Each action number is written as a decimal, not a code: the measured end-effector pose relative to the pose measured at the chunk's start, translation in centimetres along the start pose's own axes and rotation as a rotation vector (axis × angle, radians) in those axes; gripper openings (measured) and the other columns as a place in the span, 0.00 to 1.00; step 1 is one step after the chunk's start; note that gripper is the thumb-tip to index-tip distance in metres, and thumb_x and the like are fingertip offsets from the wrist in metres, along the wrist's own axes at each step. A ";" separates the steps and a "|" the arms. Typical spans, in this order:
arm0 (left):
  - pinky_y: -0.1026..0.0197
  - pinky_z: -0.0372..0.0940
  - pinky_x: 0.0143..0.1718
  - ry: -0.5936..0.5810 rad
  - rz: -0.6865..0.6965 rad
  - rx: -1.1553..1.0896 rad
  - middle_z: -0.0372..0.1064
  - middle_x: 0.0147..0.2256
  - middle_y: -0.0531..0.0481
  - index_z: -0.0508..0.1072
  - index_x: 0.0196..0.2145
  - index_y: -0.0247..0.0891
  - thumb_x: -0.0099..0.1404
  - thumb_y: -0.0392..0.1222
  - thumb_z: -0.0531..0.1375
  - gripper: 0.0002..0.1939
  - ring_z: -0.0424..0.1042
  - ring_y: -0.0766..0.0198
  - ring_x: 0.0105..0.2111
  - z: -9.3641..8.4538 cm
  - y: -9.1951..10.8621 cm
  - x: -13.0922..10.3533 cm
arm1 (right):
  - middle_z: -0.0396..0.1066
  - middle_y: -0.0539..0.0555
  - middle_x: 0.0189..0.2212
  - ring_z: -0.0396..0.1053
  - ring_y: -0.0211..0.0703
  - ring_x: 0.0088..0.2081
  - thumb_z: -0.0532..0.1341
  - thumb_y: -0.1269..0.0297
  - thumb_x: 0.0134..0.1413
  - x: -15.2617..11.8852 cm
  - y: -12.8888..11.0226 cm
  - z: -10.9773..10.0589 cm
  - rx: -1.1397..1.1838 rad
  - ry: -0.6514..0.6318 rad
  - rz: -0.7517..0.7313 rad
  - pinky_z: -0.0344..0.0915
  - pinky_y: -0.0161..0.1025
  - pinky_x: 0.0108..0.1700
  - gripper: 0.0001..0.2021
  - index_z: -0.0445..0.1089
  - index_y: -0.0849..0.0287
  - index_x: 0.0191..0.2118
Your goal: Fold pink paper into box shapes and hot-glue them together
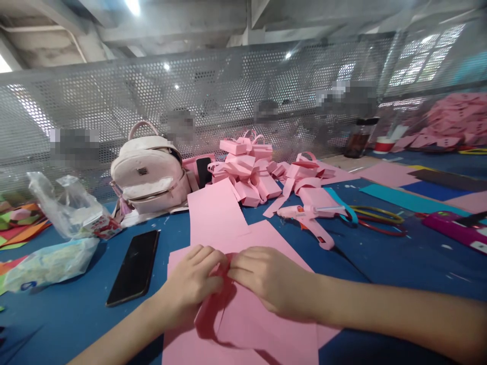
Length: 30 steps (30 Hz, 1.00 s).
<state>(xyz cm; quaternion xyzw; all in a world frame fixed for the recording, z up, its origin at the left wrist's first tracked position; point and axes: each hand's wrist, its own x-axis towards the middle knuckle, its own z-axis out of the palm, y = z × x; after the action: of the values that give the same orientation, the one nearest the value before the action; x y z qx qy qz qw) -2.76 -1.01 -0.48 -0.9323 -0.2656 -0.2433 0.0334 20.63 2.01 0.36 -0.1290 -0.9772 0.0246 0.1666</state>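
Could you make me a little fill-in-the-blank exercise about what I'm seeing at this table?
1. The left hand and right hand hold a bent piece of paper coloured ____.
2. The glue gun lies nearer to the ____ hand.
3. The flat black phone lies on a table coloured ____.
4. The backpack stands in front of a metal screen pierced with many small ____.

Missing words: pink; right; blue; holes.

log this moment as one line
left hand: pinching bent pink paper strip | right hand: pinching same strip | pink hot glue gun: on blue table
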 end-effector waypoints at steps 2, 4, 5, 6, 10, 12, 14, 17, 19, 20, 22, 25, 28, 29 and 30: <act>0.57 0.56 0.36 0.023 -0.039 -0.043 0.68 0.39 0.47 0.69 0.30 0.37 0.70 0.29 0.54 0.12 0.63 0.60 0.37 0.4 0.2 -0.2 | 0.77 0.60 0.40 0.71 0.49 0.43 0.55 0.79 0.57 0.0 -0.3 0.2 0.015 -0.042 -0.029 0.69 0.45 0.50 0.15 0.74 0.66 0.47; 0.58 0.57 0.36 0.051 -0.052 -0.068 0.67 0.38 0.48 0.68 0.28 0.37 0.71 0.29 0.54 0.13 0.63 0.61 0.37 0.6 0.3 -0.2 | 0.77 0.60 0.40 0.70 0.49 0.42 0.56 0.79 0.57 0.0 -0.7 0.5 0.011 -0.088 -0.066 0.68 0.44 0.52 0.14 0.74 0.67 0.46; 0.58 0.57 0.35 0.063 -0.050 -0.072 0.67 0.38 0.48 0.68 0.28 0.37 0.72 0.30 0.53 0.14 0.63 0.61 0.37 0.7 0.4 -0.2 | 0.77 0.59 0.40 0.70 0.49 0.42 0.56 0.79 0.57 0.0 -0.8 0.6 0.005 -0.104 -0.082 0.68 0.44 0.52 0.13 0.74 0.67 0.46; 0.59 0.57 0.35 0.073 -0.046 -0.074 0.68 0.38 0.48 0.68 0.28 0.37 0.73 0.30 0.53 0.14 0.64 0.61 0.36 0.7 0.4 -0.2 | 0.77 0.59 0.40 0.70 0.49 0.41 0.56 0.78 0.58 0.0 -0.9 0.7 -0.003 -0.111 -0.097 0.68 0.43 0.52 0.13 0.74 0.67 0.46; 0.60 0.58 0.34 0.088 -0.058 -0.085 0.68 0.37 0.49 0.69 0.27 0.37 0.74 0.32 0.52 0.17 0.65 0.62 0.36 0.8 0.4 -0.2 | 0.76 0.58 0.38 0.68 0.48 0.40 0.55 0.77 0.63 0.1 -0.9 1.0 -0.058 -0.100 -0.156 0.68 0.43 0.50 0.10 0.74 0.64 0.43; 0.60 0.58 0.34 0.085 -0.076 -0.101 0.68 0.38 0.49 0.69 0.27 0.37 0.74 0.32 0.52 0.17 0.65 0.62 0.36 1.0 0.4 -0.3 | 0.76 0.57 0.38 0.68 0.48 0.40 0.55 0.76 0.65 0.2 -0.9 1.1 -0.077 -0.109 -0.161 0.67 0.43 0.50 0.10 0.74 0.63 0.41; 0.61 0.59 0.34 0.089 -0.087 -0.115 0.68 0.38 0.49 0.69 0.27 0.37 0.74 0.33 0.53 0.16 0.66 0.62 0.36 1.1 0.3 -0.3 | 0.75 0.57 0.39 0.68 0.48 0.41 0.55 0.76 0.65 0.2 -0.9 1.2 -0.084 -0.114 -0.162 0.66 0.42 0.50 0.10 0.74 0.63 0.41; 0.62 0.59 0.34 0.097 -0.082 -0.122 0.68 0.38 0.50 0.69 0.27 0.37 0.73 0.32 0.53 0.16 0.66 0.63 0.36 1.1 0.3 -0.4 | 0.75 0.58 0.39 0.68 0.48 0.42 0.55 0.75 0.65 0.1 -0.9 1.2 -0.093 -0.104 -0.171 0.65 0.42 0.51 0.09 0.74 0.64 0.41; 0.62 0.59 0.33 0.094 -0.087 -0.128 0.68 0.37 0.50 0.68 0.26 0.37 0.73 0.31 0.52 0.16 0.66 0.63 0.35 1.2 0.3 -0.4 | 0.76 0.58 0.38 0.68 0.49 0.42 0.56 0.75 0.65 0.0 -0.9 1.2 -0.087 -0.098 -0.185 0.64 0.43 0.52 0.09 0.74 0.65 0.42; 0.62 0.59 0.34 0.089 -0.095 -0.133 0.68 0.37 0.50 0.68 0.26 0.37 0.73 0.31 0.52 0.17 0.66 0.63 0.35 1.2 0.3 -0.5 | 0.76 0.58 0.39 0.69 0.49 0.42 0.56 0.75 0.65 0.0 -0.9 1.2 -0.079 -0.092 -0.198 0.64 0.43 0.52 0.09 0.74 0.66 0.44; 0.61 0.60 0.34 0.084 -0.121 -0.148 0.68 0.37 0.50 0.69 0.26 0.37 0.74 0.32 0.51 0.18 0.66 0.63 0.35 1.3 0.3 -0.7 | 0.77 0.59 0.41 0.69 0.48 0.43 0.57 0.74 0.65 -0.1 -1.1 1.1 -0.055 -0.090 -0.224 0.64 0.43 0.53 0.11 0.73 0.67 0.49; 0.60 0.60 0.36 0.086 -0.156 -0.185 0.69 0.38 0.50 0.70 0.27 0.38 0.74 0.33 0.50 0.18 0.67 0.63 0.36 1.5 0.3 -1.0 | 0.78 0.56 0.44 0.70 0.47 0.45 0.56 0.72 0.68 0.0 -1.6 1.0 -0.021 -0.131 -0.247 0.64 0.41 0.53 0.12 0.72 0.66 0.52; 0.60 0.61 0.36 0.092 -0.157 -0.200 0.70 0.38 0.50 0.71 0.27 0.38 0.75 0.35 0.50 0.18 0.68 0.62 0.37 1.6 0.3 -1.1 | 0.79 0.56 0.42 0.71 0.46 0.45 0.56 0.72 0.69 0.1 -2.1 0.8 -0.016 -0.154 -0.247 0.64 0.40 0.52 0.11 0.73 0.67 0.50; 0.60 0.61 0.36 0.097 -0.151 -0.195 0.70 0.38 0.50 0.71 0.27 0.38 0.75 0.35 0.51 0.18 0.68 0.62 0.37 1.7 0.4 -1.1 | 0.79 0.56 0.42 0.72 0.47 0.44 0.56 0.73 0.68 0.1 -2.2 0.8 -0.023 -0.144 -0.248 0.64 0.40 0.52 0.11 0.73 0.68 0.50; 0.60 0.61 0.36 0.099 -0.145 -0.190 0.70 0.38 0.50 0.71 0.27 0.38 0.75 0.35 0.51 0.18 0.68 0.62 0.37 1.7 0.4 -1.1 | 0.79 0.57 0.41 0.72 0.47 0.43 0.56 0.73 0.68 0.1 -2.2 0.8 -0.031 -0.130 -0.249 0.64 0.41 0.52 0.11 0.73 0.70 0.50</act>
<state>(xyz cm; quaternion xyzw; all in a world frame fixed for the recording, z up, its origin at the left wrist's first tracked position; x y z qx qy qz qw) -2.62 -1.53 -2.42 -0.8964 -0.3060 -0.3150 -0.0596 19.75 -0.10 -0.19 -0.0074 -0.9947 -0.0030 0.1029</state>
